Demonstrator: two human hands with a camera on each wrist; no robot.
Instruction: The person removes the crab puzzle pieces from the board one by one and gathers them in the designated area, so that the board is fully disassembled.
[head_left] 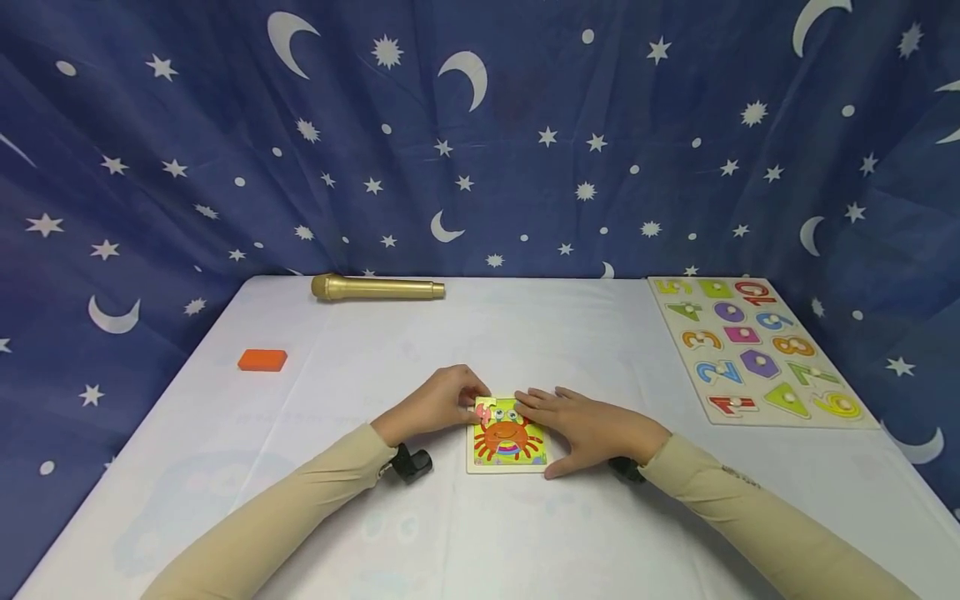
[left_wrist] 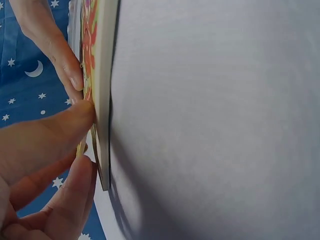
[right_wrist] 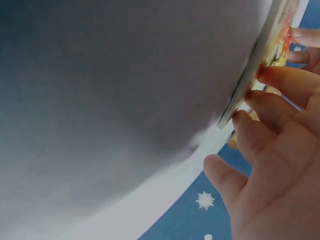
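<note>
A small crab jigsaw puzzle lies on the white table, an orange crab on a yellow-green ground in a pale wooden frame. At its upper left corner my left hand pinches a puzzle piece with a pinkish-red claw on it. That piece sits askew over the corner, and in the left wrist view it shows between thumb and fingertips. My right hand rests along the puzzle's right side, fingers extended at the upper right corner and thumb at the lower right edge. Its fingertips touch the frame in the right wrist view.
A gold microphone lies at the table's back edge, left of centre. An orange block sits at the left. On the right lies a wooden number-and-shape board with knobbed pieces. A blue star-and-moon curtain hangs behind the table.
</note>
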